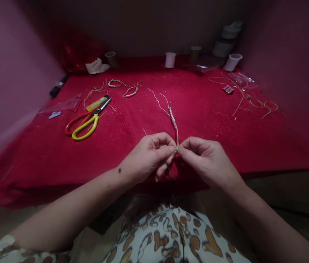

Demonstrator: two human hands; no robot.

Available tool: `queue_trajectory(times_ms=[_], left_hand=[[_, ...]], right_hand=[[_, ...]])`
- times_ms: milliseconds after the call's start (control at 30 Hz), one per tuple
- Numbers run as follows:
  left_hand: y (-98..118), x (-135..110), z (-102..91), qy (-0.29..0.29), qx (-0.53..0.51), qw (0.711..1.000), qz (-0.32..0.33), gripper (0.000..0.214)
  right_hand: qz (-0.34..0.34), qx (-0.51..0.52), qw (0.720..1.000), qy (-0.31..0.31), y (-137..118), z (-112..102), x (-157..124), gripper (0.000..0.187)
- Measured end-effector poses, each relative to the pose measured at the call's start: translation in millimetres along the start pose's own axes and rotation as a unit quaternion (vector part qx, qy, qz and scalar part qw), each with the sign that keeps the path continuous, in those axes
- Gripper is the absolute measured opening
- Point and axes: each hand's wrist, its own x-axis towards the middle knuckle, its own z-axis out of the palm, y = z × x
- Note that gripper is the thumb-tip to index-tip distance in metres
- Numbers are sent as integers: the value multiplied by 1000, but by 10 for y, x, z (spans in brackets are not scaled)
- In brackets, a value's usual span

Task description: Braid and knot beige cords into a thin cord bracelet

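My left hand (149, 157) and my right hand (206, 160) meet fingertip to fingertip over the near edge of the red cloth-covered table (198, 120). Both pinch the near end of a thin braided cord (174, 124), pale green and white. The cord runs away from me across the cloth and ends in two loose thin strands. A short tail hangs below my left fingers.
Scissors (84, 122) with one orange and one yellow handle lie at the left, beside a yellow cutter. Two finished cord pieces (128, 89) lie farther back. Loose cords (250, 98) and a small clip sit at right. Spools, cups and a crumpled tissue line the back edge.
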Motion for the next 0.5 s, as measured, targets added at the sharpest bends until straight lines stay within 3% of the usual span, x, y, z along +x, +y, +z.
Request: queue_trajectory(times_ms=[200,500], left_hand=[[-21,-22,13,20,40,999,19,5],[-32,-43,4,15,14,999,32,5]], right_hand=[[7,26,1000,-10,-30,1,-3,19],[53,110,993,-9,-47,8,-35,16]])
